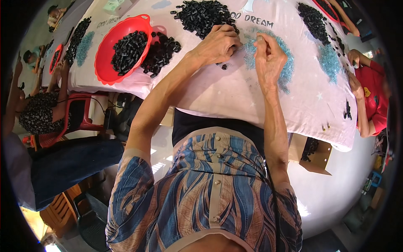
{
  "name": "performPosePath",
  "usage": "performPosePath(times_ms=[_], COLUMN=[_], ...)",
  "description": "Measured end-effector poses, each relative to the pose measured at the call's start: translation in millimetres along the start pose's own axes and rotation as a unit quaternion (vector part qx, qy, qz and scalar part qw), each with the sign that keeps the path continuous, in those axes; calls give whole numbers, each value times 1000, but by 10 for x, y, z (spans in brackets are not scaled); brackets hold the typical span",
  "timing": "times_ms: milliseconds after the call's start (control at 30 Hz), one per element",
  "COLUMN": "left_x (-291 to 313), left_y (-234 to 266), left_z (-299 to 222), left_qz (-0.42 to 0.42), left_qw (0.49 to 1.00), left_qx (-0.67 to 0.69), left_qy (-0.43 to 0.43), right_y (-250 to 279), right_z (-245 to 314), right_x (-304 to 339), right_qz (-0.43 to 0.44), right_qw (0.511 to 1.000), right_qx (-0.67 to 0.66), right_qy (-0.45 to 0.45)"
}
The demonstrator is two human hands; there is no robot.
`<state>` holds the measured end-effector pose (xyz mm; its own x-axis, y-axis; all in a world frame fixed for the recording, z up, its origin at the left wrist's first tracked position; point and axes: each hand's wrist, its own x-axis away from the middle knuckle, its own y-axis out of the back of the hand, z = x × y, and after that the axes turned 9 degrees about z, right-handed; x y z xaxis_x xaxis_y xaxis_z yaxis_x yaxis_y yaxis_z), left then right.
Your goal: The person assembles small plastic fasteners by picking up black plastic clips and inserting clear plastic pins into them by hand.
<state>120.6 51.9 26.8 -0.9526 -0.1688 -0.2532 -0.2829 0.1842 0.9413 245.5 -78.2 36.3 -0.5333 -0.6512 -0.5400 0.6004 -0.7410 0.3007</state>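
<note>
My left hand [220, 44] is closed at the near edge of a heap of small black plastic parts [201, 16]; what its curled fingers hold is hidden. To its right my right hand [270, 61] is raised over a spread of tiny light-blue clear pieces [287, 69], thumb and forefinger pinched together. Anything in that pinch is too small to name. One loose black part [224, 66] lies on the cloth just below my left hand. A red scalloped basin [102, 63] with black parts inside sits tilted to the left, more black parts [166, 50] beside it.
A pale printed cloth [201, 90] covers the table. Another black heap [312, 21] and blue pieces [329, 63] lie at the right, before a person in red [373, 96]. A person in a patterned top [42, 111] sits left. An open cardboard box [321, 155] stands below the table edge.
</note>
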Motion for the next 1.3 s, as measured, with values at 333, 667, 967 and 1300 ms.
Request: performPosePath(times_ms=[333,667,967,1300], left_x=[483,792,1030,998], left_y=[-7,-2,-130,-121], left_z=[-90,-437,-610,-639], left_qz=[-52,-156,-162,-223], left_qw=[997,980,976,955], left_qx=[51,101,94,133], left_qy=[-10,66,112,141], right_y=[-4,-45,-71,-77], right_z=[-4,-5,18,34], right_x=[6,27,54,64], right_qz=[5,27,58,79], right_qw=[1000,999,997,995], right_qx=[10,25,39,59], right_qy=[-2,4,18,25])
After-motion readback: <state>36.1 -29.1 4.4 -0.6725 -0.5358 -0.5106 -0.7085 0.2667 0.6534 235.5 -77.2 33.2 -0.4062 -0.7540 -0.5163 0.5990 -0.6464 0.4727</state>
